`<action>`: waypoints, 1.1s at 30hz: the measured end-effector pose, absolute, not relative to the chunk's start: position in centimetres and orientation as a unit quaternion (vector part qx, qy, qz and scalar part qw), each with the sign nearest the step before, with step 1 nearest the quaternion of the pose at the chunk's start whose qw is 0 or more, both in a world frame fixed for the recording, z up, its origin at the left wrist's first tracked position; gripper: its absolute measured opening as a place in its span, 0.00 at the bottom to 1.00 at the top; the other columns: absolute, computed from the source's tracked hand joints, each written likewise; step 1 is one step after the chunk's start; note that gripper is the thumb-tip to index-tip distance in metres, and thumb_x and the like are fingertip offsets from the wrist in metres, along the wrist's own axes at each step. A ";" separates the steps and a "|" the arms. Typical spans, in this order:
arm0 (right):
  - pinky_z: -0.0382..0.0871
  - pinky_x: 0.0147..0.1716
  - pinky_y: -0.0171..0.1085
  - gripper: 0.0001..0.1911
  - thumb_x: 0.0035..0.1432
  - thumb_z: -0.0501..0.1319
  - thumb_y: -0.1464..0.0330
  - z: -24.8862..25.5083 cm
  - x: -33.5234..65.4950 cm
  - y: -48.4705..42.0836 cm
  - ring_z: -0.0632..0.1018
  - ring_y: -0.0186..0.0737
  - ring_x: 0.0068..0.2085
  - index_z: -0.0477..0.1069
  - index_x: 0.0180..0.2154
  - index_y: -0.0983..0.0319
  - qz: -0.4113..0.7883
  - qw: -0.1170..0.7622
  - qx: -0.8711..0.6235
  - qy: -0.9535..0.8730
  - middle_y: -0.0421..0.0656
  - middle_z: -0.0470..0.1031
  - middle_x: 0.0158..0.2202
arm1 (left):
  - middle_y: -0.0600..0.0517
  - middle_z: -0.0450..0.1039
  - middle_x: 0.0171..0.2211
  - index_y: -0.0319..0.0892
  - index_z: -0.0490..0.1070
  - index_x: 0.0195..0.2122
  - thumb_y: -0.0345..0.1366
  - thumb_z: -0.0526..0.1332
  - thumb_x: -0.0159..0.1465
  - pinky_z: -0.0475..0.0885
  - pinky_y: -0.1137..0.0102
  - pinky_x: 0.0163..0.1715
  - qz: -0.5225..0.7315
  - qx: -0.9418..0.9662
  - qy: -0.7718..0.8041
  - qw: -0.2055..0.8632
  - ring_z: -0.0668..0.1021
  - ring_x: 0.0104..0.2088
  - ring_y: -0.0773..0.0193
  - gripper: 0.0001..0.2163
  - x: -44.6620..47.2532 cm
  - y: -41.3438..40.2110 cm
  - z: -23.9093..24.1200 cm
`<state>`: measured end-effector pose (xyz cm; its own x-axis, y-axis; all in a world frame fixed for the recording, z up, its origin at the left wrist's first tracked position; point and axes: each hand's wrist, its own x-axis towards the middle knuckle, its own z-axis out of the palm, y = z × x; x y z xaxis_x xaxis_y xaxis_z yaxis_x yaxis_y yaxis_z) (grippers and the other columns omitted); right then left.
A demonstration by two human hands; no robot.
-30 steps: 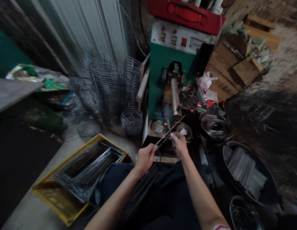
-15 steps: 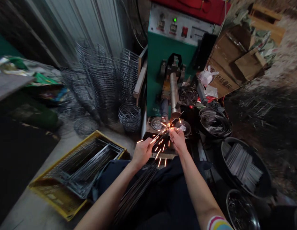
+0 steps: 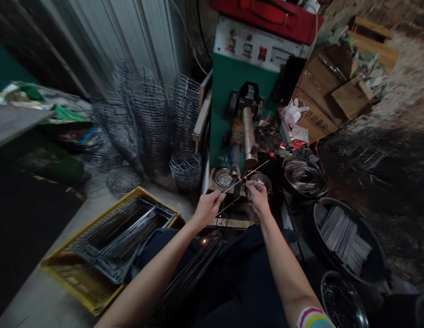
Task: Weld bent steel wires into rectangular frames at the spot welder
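Observation:
My left hand (image 3: 207, 208) is closed around the near end of a thin metal wire frame (image 3: 246, 175) that slants up to the right. My right hand (image 3: 257, 195) pinches the same frame further along, close under the welding head (image 3: 248, 136) of a green machine (image 3: 232, 86). A small metal dish of tiny parts (image 3: 224, 177) sits just left of the weld point. A bundle of wire frames (image 3: 194, 269) lies across my lap.
A yellow crate (image 3: 78, 273) of finished wire frames sits at lower left. Stacks of wire baskets (image 3: 150, 123) stand behind it. Coiled wire (image 3: 304, 176), a black tub of metal strips (image 3: 344, 239) and a bowl (image 3: 343, 303) are at right. Cardboard boxes (image 3: 334, 95) stand behind.
Sparks flew at the weld point half a second ago and have stopped. The wire frame now sits slightly raised from the machine; both hands keep their hold.

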<state>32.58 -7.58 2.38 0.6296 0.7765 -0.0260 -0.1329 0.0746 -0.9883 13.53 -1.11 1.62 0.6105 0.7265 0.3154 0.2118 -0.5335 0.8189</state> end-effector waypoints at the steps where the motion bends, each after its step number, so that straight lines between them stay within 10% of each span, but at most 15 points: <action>1: 0.43 0.15 0.31 0.17 0.47 0.68 0.54 2.4 32.8 -7.6 0.54 0.27 0.16 0.71 0.25 0.62 0.327 0.680 -0.596 -0.274 0.31 0.55 0.14 | 0.56 0.62 0.20 0.41 0.65 0.24 0.42 0.52 0.68 0.59 0.73 0.26 0.334 0.810 0.288 0.387 0.64 0.22 0.69 0.17 13.8 -0.9 1.7; 13: 0.48 0.18 0.32 0.19 0.53 0.64 0.51 2.6 34.3 -8.6 0.57 0.30 0.19 0.73 0.27 0.61 0.313 0.618 -0.642 -0.329 0.34 0.59 0.16 | 0.55 0.66 0.20 0.40 0.71 0.27 0.42 0.52 0.68 0.60 0.73 0.25 0.298 0.837 0.273 0.369 0.66 0.22 0.68 0.16 14.2 0.9 2.3; 22: 0.63 0.30 0.35 0.22 0.58 0.59 0.50 1.7 32.7 -20.8 0.71 0.39 0.30 0.74 0.27 0.62 0.352 0.371 -0.726 -0.459 0.41 0.71 0.25 | 0.53 0.67 0.19 0.42 0.68 0.27 0.38 0.55 0.67 0.57 0.72 0.24 0.249 0.892 0.269 0.265 0.68 0.21 0.66 0.12 13.3 -0.2 2.7; 33: 0.71 0.39 0.40 0.22 0.60 0.56 0.48 -2.9 29.2 -24.2 0.78 0.50 0.39 0.76 0.37 0.57 0.415 0.231 -0.703 -0.529 0.46 0.78 0.36 | 0.55 0.64 0.20 0.41 0.69 0.24 0.42 0.62 0.62 0.58 0.72 0.25 0.483 0.548 0.603 0.320 0.66 0.23 0.67 0.12 -13.1 -0.6 -1.6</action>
